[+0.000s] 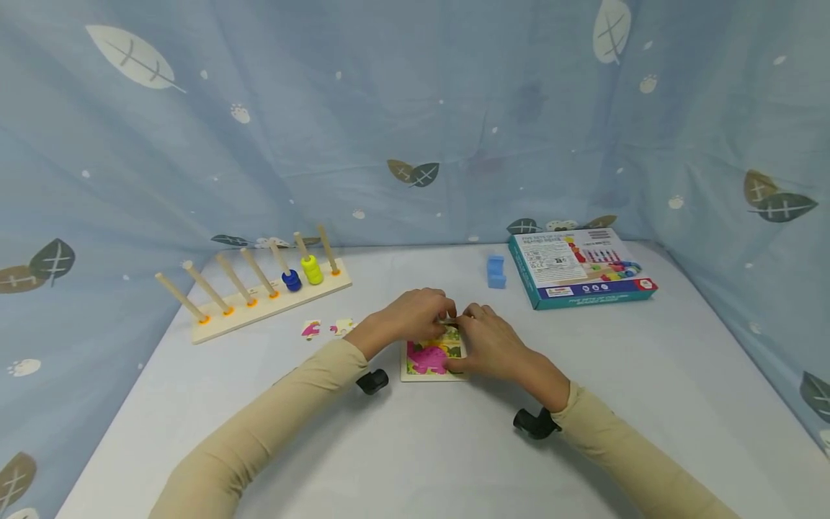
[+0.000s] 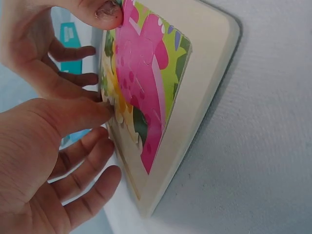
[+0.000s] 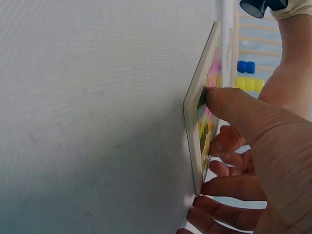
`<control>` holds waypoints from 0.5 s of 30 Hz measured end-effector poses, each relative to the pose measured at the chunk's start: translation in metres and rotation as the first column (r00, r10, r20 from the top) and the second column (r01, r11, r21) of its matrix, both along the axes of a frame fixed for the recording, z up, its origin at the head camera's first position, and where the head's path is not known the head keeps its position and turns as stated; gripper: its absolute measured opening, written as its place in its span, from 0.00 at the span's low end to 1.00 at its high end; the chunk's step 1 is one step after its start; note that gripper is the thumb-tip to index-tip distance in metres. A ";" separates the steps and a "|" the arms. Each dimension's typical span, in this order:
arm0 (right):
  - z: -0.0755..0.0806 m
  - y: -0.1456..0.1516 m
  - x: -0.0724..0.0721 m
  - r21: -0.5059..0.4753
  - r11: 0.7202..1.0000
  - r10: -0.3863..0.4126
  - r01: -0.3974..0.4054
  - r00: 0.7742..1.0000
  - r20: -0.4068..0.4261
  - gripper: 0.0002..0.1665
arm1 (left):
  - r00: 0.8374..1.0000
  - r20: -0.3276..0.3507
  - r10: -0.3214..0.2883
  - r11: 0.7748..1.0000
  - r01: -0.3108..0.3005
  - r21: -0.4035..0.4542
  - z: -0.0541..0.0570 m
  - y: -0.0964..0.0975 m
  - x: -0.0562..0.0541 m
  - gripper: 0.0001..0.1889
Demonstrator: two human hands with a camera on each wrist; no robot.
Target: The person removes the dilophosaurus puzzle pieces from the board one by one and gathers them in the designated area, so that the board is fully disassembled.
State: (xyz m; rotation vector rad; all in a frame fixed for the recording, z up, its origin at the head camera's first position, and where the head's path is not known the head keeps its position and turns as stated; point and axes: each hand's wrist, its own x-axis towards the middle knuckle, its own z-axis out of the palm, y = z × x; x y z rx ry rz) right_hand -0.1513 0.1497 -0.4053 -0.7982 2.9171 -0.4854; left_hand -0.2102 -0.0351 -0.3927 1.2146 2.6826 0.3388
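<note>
A wooden jigsaw puzzle board (image 1: 433,377) with a pink dinosaur picture lies flat between both hands. My left hand (image 1: 415,315) is at its far side, the thumb (image 2: 92,114) touching the picture's edge and the other fingers bent behind it. I cannot tell whether the left fingers pinch a piece there. My right hand (image 1: 496,346) grips the board from the right, with its thumb (image 3: 229,103) on the near corner of the picture and its fingers by the far edge. Part of the board's recess (image 2: 127,168) shows bare wood. The hands hide the far rim.
Two loose puzzle pieces (image 1: 311,329) lie left of the board. Behind them stands a wooden peg rack (image 1: 259,308) with blue beads (image 1: 292,280) and yellow beads (image 1: 312,269). A light blue block (image 1: 496,272) and a flat toy box (image 1: 583,268) lie at the back right.
</note>
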 end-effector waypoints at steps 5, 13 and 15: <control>-0.001 -0.001 0.000 0.009 1.000 -0.013 0.013 1.000 0.007 0.46 | 1.000 -0.003 -0.004 1.000 0.004 -0.007 -0.001 0.001 -0.002 0.13; -0.001 -0.001 0.000 0.011 1.000 -0.009 0.009 1.000 0.009 0.46 | 0.999 -0.036 -0.002 1.000 0.002 -0.005 -0.002 0.003 -0.001 0.14; 0.000 -0.001 0.000 0.009 1.000 -0.005 0.005 1.000 0.005 0.45 | 0.999 -0.050 -0.001 1.000 0.001 -0.005 -0.002 0.003 0.000 0.14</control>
